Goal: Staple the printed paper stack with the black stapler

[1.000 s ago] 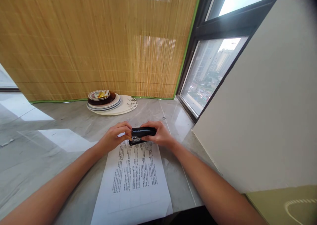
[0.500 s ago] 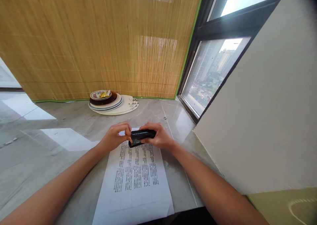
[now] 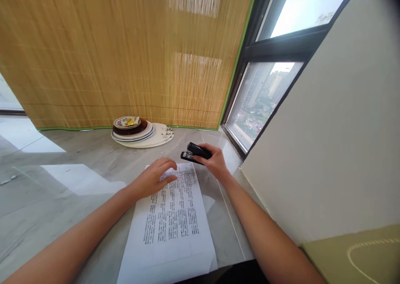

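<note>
A black stapler [image 3: 197,151] is in my right hand [image 3: 215,161], held just beyond the top right corner of the paper. Its jaws point left and stand apart, with a metal strip showing between them. Printed paper [image 3: 175,221] lies on the grey marble-look surface in front of me, covered in dense columns of text. Over its upper left part is my left hand [image 3: 158,178], thumb and fingers apart with nothing between them. Whether that hand touches the paper I cannot tell.
Stacked plates [image 3: 133,130] rest on an oval white platter [image 3: 164,135] near the bamboo blind [image 3: 125,59] at the back. A dark-framed window [image 3: 259,100] and a white wall [image 3: 337,142] bound the right side. Sunlit patches fall on the grey surface [image 3: 93,225] at left.
My right hand has carried the stapler up and to the right, off the paper. My left hand has let go of the stapler's front end, and its fingers have spread.
</note>
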The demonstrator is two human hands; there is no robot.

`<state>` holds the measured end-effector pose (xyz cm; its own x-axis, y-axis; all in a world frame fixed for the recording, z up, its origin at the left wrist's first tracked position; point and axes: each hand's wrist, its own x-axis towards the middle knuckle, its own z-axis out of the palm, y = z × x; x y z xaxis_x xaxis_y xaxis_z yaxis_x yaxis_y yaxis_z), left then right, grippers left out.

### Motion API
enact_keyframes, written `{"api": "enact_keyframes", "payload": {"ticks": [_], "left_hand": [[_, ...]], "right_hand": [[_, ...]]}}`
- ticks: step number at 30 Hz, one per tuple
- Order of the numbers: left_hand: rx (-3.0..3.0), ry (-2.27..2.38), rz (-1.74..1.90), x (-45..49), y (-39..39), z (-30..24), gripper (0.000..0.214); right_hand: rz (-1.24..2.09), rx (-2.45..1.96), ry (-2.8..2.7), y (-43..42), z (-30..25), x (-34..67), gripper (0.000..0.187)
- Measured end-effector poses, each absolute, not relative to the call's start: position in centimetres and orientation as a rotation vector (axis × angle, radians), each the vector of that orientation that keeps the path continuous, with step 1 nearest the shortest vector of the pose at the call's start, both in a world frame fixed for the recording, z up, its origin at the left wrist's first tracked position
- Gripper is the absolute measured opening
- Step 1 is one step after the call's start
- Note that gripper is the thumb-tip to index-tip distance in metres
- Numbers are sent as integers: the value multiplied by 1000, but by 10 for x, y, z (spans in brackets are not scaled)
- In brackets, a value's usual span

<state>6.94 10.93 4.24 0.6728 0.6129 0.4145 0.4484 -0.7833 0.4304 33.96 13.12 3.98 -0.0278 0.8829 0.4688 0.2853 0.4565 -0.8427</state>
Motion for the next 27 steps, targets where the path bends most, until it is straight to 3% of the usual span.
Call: {"api": "enact_keyframes", "payload": {"ticks": [8, 15, 20, 27], "left_hand": [[2724, 544, 540, 71, 101, 36, 59], [2706, 547, 533, 72, 101, 31, 55], [2691, 501, 576, 77, 92, 28, 50], [2658, 493, 469, 84, 80, 30, 59]], "right_hand": [[862, -1321, -1891, 131, 65, 397, 33], [1075, -1344, -2328, 107, 84, 415, 17], [1030, -1238, -2435, 96, 90, 404, 8], [1014, -1122, -2463, 92, 81, 386, 14]]}}
